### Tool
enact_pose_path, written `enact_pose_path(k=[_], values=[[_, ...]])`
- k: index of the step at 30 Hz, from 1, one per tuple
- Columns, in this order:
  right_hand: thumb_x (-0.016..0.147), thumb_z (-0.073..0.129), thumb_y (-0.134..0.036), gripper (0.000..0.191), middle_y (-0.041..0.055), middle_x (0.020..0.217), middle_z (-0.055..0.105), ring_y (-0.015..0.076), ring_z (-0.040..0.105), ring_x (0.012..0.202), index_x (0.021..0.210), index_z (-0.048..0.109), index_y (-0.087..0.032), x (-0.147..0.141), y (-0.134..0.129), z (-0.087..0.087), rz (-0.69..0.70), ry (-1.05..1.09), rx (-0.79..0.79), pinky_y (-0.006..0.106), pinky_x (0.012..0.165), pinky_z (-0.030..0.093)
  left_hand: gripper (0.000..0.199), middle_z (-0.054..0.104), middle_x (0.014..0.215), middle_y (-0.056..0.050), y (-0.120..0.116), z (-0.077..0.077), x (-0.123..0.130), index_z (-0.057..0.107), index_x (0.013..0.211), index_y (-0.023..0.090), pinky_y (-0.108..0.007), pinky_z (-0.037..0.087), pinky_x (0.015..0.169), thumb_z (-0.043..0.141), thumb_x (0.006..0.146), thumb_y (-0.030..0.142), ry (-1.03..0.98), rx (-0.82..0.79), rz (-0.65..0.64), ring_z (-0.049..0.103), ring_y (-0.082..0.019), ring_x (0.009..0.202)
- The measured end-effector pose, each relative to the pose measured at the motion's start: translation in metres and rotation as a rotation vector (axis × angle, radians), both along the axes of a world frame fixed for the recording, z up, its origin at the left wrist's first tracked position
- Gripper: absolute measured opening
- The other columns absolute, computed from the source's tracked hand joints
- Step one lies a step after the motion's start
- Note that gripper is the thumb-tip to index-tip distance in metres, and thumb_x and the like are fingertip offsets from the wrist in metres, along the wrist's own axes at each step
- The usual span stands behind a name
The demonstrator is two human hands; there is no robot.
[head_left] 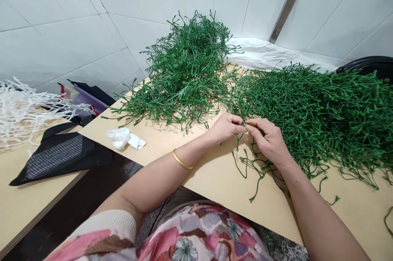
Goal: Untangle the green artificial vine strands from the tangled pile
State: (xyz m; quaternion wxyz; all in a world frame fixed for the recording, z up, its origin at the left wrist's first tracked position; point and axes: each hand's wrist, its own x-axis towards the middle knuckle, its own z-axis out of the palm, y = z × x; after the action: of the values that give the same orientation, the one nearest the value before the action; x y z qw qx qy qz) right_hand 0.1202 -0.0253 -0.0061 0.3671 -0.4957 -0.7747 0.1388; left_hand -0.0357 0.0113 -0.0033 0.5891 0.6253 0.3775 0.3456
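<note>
My left hand (229, 127) and my right hand (267, 138) meet over the table, fingertips pinched together. Between them is a thin green plastic plant stem, mostly hidden by the fingers. Loose green stems (245, 162) with small forked tips lie just below the hands. To the right spreads a large heap of the same stems (294, 109), partly behind my right hand. Another tall pile (190, 60) stands beyond my left hand, near the wall.
The pale wooden table (190, 166) holds a crumpled white tissue (125, 138) at left. On a second table, white strands (37, 109) lie behind a black mesh piece (58, 156). White plastic sheeting (264, 54) lies along the tiled wall, with a dark gap between the tables.
</note>
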Motion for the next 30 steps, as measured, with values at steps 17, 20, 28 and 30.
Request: enact_pose_path(k=[17, 20, 28, 30], values=[[0.084, 0.045, -0.038, 0.029, -0.0044, 0.056, 0.036, 0.0074, 0.032, 0.051, 0.064, 0.049, -0.017, 0.009, -0.001, 0.012, 0.117, 0.276, -0.352, 0.021, 0.047, 0.026, 0.027, 0.032, 0.048, 0.005, -0.005, 0.006, -0.002, 0.045, 0.05, 0.013, -0.022, 0.021, 0.049, 0.061, 0.067, 0.027, -0.035, 0.014, -0.244, 0.028, -0.004, 0.048], [0.082, 0.048, -0.04, 0.029, -0.0052, 0.055, 0.036, 0.0059, 0.029, 0.047, 0.065, 0.051, -0.017, 0.01, -0.001, 0.013, 0.127, 0.436, -0.427, 0.02, 0.043, 0.024, 0.025, 0.037, 0.051, 0.005, -0.006, 0.008, -0.001, 0.05, 0.053, 0.012, -0.021, 0.022, 0.049, 0.063, 0.066, 0.028, -0.1, -0.002, -0.267, 0.03, -0.004, 0.05], [0.083, 0.048, -0.036, 0.018, -0.0004, 0.067, 0.054, 0.0122, 0.052, 0.062, 0.082, 0.055, -0.019, 0.01, -0.005, 0.015, -0.403, 0.283, 0.158, 0.026, 0.06, 0.041, 0.02, 0.042, 0.049, 0.004, 0.001, 0.004, 0.002, 0.057, 0.062, 0.011, -0.02, 0.014, 0.042, 0.066, 0.065, 0.029, -0.238, -0.297, -0.068, 0.028, -0.002, 0.041], [0.082, 0.049, -0.033, 0.014, 0.0004, 0.07, 0.055, 0.0127, 0.052, 0.063, 0.082, 0.053, -0.019, 0.009, -0.006, 0.014, -0.421, 0.159, 0.239, 0.026, 0.061, 0.041, 0.02, 0.042, 0.049, 0.003, 0.0, 0.004, 0.001, 0.057, 0.06, 0.01, -0.02, 0.012, 0.041, 0.065, 0.065, 0.028, -0.25, -0.325, -0.096, 0.027, -0.002, 0.04]])
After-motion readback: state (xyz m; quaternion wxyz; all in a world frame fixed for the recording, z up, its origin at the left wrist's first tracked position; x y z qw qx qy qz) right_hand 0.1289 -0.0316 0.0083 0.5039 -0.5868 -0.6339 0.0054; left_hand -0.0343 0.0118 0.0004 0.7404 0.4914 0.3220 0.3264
